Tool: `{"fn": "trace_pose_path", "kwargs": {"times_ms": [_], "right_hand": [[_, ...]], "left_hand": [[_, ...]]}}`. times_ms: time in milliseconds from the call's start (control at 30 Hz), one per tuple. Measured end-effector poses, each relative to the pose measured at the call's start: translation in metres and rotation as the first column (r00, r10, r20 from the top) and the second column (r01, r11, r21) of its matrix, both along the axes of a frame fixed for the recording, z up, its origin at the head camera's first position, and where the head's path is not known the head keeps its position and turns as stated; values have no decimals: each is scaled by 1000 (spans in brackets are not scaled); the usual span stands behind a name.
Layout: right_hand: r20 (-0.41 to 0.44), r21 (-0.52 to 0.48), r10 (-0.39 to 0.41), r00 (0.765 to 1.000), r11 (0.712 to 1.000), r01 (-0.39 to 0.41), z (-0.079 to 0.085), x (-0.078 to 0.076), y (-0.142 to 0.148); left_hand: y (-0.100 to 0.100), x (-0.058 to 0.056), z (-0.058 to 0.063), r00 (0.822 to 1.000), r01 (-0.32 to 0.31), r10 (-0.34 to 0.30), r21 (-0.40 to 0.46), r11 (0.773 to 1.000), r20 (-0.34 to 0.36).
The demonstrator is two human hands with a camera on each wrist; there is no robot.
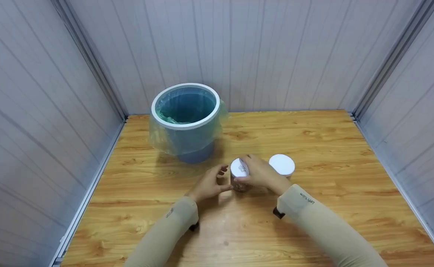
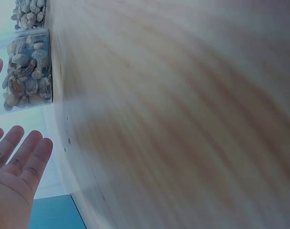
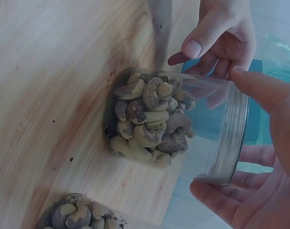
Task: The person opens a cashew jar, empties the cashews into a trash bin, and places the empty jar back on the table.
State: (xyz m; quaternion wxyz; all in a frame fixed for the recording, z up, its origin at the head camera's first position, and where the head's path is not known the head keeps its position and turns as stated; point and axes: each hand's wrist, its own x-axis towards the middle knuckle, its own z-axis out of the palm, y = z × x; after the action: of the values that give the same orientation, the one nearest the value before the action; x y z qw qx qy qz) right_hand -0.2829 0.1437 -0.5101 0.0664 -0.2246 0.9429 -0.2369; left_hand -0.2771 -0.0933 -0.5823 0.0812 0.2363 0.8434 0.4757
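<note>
A clear jar of cashews with a white lid stands on the table in the head view. My right hand grips it from above, thumb and fingers around the lid's rim, as the right wrist view also shows. Cashews fill the lower part of that jar. To its left, my left hand is held with fingers spread and loosely bent, fingertips close to the jar's side and nothing in its grasp. Just right of my right hand is a second white-lidded jar, its cashews partly visible in the right wrist view.
A blue bin with a white rim and a green liner bag stands behind and left of the jars. Panelled walls enclose the wooden table at the back and both sides. Small dark specks lie near the jars.
</note>
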Motion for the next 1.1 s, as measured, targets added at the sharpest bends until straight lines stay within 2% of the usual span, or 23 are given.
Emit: {"fn": "trace_pose_path", "kwargs": {"times_ms": [200, 500, 867, 1100], "right_hand": [[20, -24, -39, 999, 999, 40, -2, -1, -2], [-9, -32, -82, 997, 996, 82, -4, -1, -2], [-70, -85, -63, 996, 995, 57, 3, 1, -5], [-82, -195, -86, 993, 978, 69, 5, 1, -1]], "left_hand": [[-5, 1, 1, 1000, -10, 10, 17, 1000, 16], [-9, 3, 4, 999, -29, 28, 30, 999, 30], [-7, 1, 11, 1000, -12, 12, 15, 1000, 19], [-4, 2, 23, 1000, -5, 5, 10, 1000, -1]]}}
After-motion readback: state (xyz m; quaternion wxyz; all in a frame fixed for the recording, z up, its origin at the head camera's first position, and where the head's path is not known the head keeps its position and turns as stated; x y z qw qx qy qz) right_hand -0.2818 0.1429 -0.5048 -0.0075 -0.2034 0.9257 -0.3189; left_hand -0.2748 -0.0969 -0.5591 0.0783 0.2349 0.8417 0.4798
